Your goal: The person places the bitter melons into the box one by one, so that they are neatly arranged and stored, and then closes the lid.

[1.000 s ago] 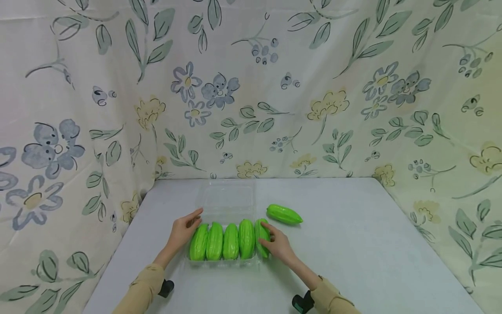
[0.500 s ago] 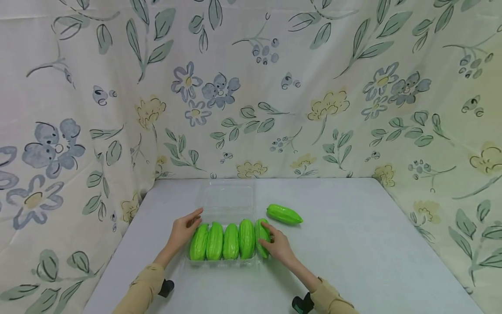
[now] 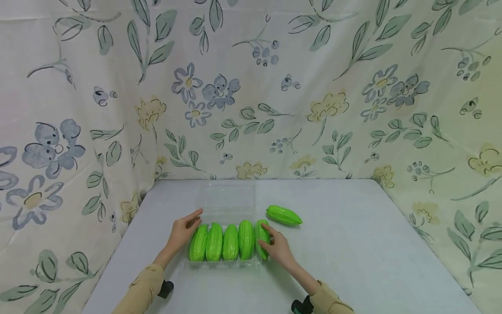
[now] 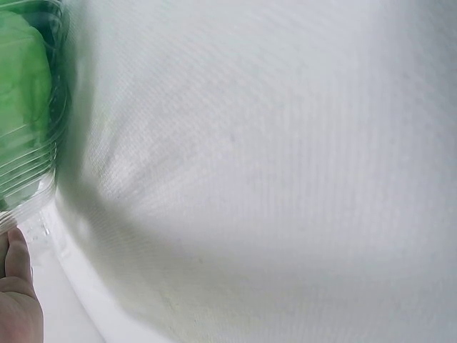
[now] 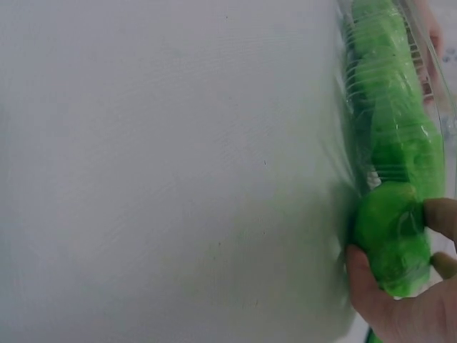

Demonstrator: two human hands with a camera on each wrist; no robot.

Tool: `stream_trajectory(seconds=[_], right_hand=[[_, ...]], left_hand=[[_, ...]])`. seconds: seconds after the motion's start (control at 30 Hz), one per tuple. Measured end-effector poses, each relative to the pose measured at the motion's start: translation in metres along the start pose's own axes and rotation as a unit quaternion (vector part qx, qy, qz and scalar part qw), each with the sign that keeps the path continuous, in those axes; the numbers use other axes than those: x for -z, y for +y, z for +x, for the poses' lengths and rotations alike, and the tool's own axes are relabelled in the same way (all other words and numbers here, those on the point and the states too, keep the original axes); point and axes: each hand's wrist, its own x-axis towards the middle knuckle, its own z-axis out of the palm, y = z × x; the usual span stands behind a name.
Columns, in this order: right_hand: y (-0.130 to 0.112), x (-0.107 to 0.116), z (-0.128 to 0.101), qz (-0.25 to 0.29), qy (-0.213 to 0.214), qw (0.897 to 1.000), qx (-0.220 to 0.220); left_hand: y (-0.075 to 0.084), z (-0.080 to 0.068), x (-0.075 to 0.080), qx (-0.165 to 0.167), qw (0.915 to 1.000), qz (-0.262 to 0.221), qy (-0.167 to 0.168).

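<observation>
In the head view, my right hand [image 3: 279, 248] grips a ridged green gourd [image 3: 262, 235] at the right end of a clear plastic box [image 3: 221, 263]. Thumb and fingers lie on either side of that gourd in the right wrist view. Whether it sits inside the box wall or against it outside, I cannot tell. Several more green gourds [image 3: 230, 242] lie side by side in the box, pointing away from me. My left hand [image 3: 182, 231] is at the box's back left corner, index finger extended; in the left wrist view a fingertip [image 4: 16, 239] touches the plastic edge.
The box's clear lid [image 3: 228, 196] lies folded back behind it. One loose green gourd [image 3: 284, 215] lies on the white table [image 3: 364, 248], right of the lid. A flowered cloth [image 3: 251, 87] hangs behind the table and along both sides.
</observation>
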Motion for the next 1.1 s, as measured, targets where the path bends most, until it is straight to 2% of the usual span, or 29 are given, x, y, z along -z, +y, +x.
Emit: stream_trajectory(seconds=[0.2, 0.4, 0.6, 0.83, 1.1], right_hand=[[0.002, -0.001, 0.0, 0.006, 0.003, 1.0, 0.0], [0.004, 0.0, -0.001, 0.018, 0.006, 1.0, -0.009], [0.009, 0.004, -0.001, 0.003, 0.007, 1.0, -0.002], [0.01, 0.014, -0.001, 0.011, 0.019, 0.999, -0.028], [-0.001, 0.032, 0.0, 0.025, 0.036, 0.997, -0.057]], left_hand=[[0.001, 0.001, 0.0, 0.005, 1.0, 0.003, 0.0], [-0.001, 0.0, 0.0, -0.009, 0.9999, 0.001, 0.004], [-0.003, 0.0, -0.001, -0.008, 1.0, 0.002, 0.003], [-0.001, 0.0, -0.001, 0.0, 1.0, -0.004, 0.001], [0.0, 0.0, 0.0, 0.01, 0.9999, 0.001, -0.005]])
